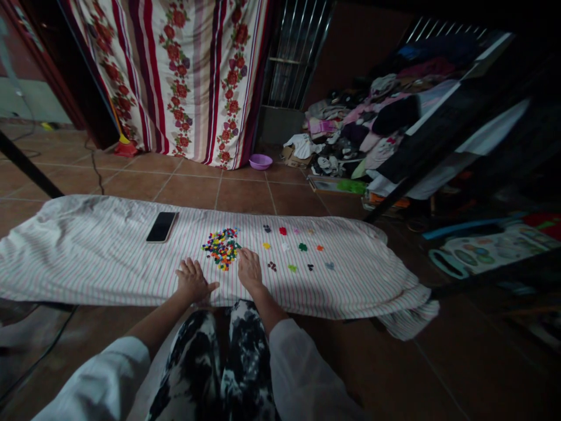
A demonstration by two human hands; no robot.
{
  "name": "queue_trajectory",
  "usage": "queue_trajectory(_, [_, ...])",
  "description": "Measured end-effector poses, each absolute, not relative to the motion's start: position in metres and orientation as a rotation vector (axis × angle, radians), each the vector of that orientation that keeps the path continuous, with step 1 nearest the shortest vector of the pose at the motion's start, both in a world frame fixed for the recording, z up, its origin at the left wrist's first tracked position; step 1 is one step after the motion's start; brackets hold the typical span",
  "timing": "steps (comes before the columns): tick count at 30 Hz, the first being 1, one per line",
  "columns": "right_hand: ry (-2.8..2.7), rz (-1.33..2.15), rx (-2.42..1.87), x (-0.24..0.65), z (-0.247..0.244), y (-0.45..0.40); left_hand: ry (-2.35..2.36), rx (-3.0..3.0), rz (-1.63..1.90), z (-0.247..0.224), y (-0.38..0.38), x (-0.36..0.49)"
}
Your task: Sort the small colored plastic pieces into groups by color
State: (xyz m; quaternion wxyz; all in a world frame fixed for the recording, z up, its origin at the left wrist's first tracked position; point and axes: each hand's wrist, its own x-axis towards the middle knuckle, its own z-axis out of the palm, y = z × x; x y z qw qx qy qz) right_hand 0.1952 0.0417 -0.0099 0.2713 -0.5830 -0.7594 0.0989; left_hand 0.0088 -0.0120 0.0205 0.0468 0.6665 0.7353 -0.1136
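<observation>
A pile of small multicoloured pieces [221,248] lies on the striped cloth [118,251]. Just left of and below it, my left hand [193,279] rests on the cloth with fingers spread, holding nothing. My right hand [249,268] is at the pile's right edge, its fingers drawn together and pointing down; what they hold, if anything, is hidden. To the right are several small single-colour groups, among them red [283,231], yellow [266,246], dark green [302,247], orange [319,248], brown [272,266] and light green [292,268].
A phone [162,227] lies on the cloth at the left. Beyond the cloth-covered surface are a purple basin [260,162], a red dustpan [125,148], a floral curtain [179,82] and a heap of clothes [350,126]. Dark bars rise at both sides.
</observation>
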Motion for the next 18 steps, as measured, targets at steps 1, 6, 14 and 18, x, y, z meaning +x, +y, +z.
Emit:
queue_trajectory(1, [-2.057, 0.257, -1.587, 0.194, -0.009, 0.042, 2.254, 2.059, -0.307, 0.019, -0.014, 0.008])
queue_trajectory(6, [-2.072, 0.238, -1.636, 0.19, -0.007, 0.042, 2.302, 2.208, -0.088, 0.007, -0.027, 0.006])
queue_trajectory(14, [-1.975, 0.248, -1.62, 0.191, -0.01, 0.042, 2.326, 2.19, 0.139, -0.003, -0.04, 0.005])
queue_trajectory(18, [-1.985, 0.241, -1.621, 0.192, -0.006, 0.041, 2.343, 2.181, 0.201, -0.008, -0.042, 0.006])
